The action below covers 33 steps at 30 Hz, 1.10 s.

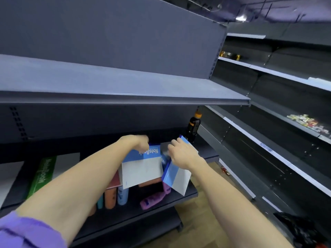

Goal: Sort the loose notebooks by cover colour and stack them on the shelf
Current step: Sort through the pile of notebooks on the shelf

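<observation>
Both hands reach under the shelf [186, 191]. The left hand [138, 141] pinches the far edge of a blue notebook [143, 165]; the right hand [180, 154] grips a second blue notebook [176, 176], tilted. Either could slip, I think, onto the loose pink notebooks [152, 200] below.

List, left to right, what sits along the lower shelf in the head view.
Green notebook lying flat → left hand holding a blue-and-white notebook → right hand holding a second blue-and-white notebook → dark bottle with orange cap.
</observation>
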Tool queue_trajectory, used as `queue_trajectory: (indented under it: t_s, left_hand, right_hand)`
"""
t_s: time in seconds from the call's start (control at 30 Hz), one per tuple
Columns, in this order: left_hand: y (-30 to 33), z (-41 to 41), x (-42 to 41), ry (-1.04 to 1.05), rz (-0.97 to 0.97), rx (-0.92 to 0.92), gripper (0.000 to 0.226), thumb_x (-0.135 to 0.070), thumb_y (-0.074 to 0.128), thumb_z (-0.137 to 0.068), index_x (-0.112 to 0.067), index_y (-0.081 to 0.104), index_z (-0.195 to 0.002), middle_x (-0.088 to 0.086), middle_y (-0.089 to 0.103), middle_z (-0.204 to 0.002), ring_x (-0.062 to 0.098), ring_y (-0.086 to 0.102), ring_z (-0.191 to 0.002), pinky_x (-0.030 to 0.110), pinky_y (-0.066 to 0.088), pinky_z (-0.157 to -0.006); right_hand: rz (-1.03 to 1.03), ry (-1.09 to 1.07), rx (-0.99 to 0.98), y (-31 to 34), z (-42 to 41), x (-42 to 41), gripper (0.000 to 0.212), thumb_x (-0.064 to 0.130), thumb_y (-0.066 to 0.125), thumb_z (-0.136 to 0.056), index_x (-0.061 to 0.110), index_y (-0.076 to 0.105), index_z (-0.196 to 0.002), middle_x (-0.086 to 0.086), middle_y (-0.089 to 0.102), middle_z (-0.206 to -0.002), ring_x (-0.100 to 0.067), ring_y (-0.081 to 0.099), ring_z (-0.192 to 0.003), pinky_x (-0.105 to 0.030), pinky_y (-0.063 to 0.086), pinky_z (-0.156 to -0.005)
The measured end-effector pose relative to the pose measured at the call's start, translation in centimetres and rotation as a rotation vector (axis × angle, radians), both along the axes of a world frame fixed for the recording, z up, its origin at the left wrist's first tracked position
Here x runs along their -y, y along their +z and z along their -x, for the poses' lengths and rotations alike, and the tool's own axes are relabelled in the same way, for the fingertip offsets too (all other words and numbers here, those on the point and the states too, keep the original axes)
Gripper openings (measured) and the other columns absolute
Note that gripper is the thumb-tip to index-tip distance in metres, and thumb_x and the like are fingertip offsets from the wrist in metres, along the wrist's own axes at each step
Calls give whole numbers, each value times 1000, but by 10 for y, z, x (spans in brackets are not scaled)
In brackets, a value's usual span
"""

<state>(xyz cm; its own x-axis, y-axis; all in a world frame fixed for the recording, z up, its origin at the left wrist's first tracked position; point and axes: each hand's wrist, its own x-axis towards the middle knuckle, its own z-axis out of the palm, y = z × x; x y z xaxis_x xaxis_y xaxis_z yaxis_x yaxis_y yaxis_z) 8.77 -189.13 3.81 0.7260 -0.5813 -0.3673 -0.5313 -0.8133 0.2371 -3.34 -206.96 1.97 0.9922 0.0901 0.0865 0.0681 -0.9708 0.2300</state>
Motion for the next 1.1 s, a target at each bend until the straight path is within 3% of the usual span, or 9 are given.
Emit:
queue_trajectory:
  t_s: [0.13,0.27,0.4,0.57,0.7,0.77,0.9,1.0,1.1]
  left_hand:
    - [-3,-11,-5,4,-121,-50,21,-9,51,-88,-10,63,-105,6,66,-110,22,60,-95,33,50,-82]
    - [-5,-12,-14,70,-182,-74,40,-13,51,-94,-7,56,-133,6,59,-131,23,57,-108,35,49,-90]
    - [-12,-9,-21,146,-198,-97,45,-16,54,-94,-9,51,-138,7,57,-135,24,57,-110,38,49,-96]
    - [-8,0,-19,231,-167,-147,51,-18,53,-98,-10,44,-147,5,63,-125,23,60,-115,40,48,-103]
    - [-5,13,-7,295,-136,-164,51,-16,54,-98,-8,43,-148,1,67,-102,19,64,-101,34,51,-92]
    - [-2,19,1,299,-147,-168,47,-19,54,-100,-8,44,-145,4,69,-112,19,65,-104,31,48,-86]
    - [15,27,17,286,-228,-127,54,-30,55,-101,-13,38,-150,5,52,-145,26,52,-129,38,42,-105]
    - [30,31,29,304,-271,-106,55,-35,58,-99,-18,40,-149,2,48,-148,27,50,-130,38,41,-104]
    - [39,39,39,328,-299,-71,53,-34,57,-100,-17,42,-147,1,52,-143,24,53,-121,34,41,-95]
  right_hand:
    - [61,81,-84,-23,-39,3,34,24,43,-101,8,56,-129,-11,50,-131,-33,42,-119,-39,39,-91]
    - [116,135,-113,-37,-73,1,35,16,50,-97,7,57,-130,-14,50,-136,-35,39,-132,-43,38,-105]
    - [60,212,-173,-58,-87,-5,31,6,48,-97,7,59,-126,-12,50,-135,-33,39,-133,-42,40,-103]
    - [-180,222,-289,-81,-86,0,37,6,50,-97,15,52,-133,-10,39,-145,-34,44,-128,-41,48,-95]
    - [-353,210,-294,-86,-81,15,38,13,52,-97,16,50,-135,-9,43,-140,-31,46,-127,-41,46,-98]
    - [-498,194,-314,-83,-78,23,39,13,56,-92,17,51,-131,-8,50,-133,-28,53,-118,-38,49,-93]
    - [-857,148,-362,-68,-75,32,43,21,73,-83,15,53,-120,-2,62,-121,-20,62,-105,-39,53,-93]
    - [-1080,108,-383,-58,-71,36,41,26,71,-89,13,49,-120,0,63,-112,-15,62,-94,-34,56,-81]
    - [-1225,48,-428,-54,-68,40,39,25,66,-95,12,45,-124,-4,54,-100,-18,56,-78,-40,55,-73]
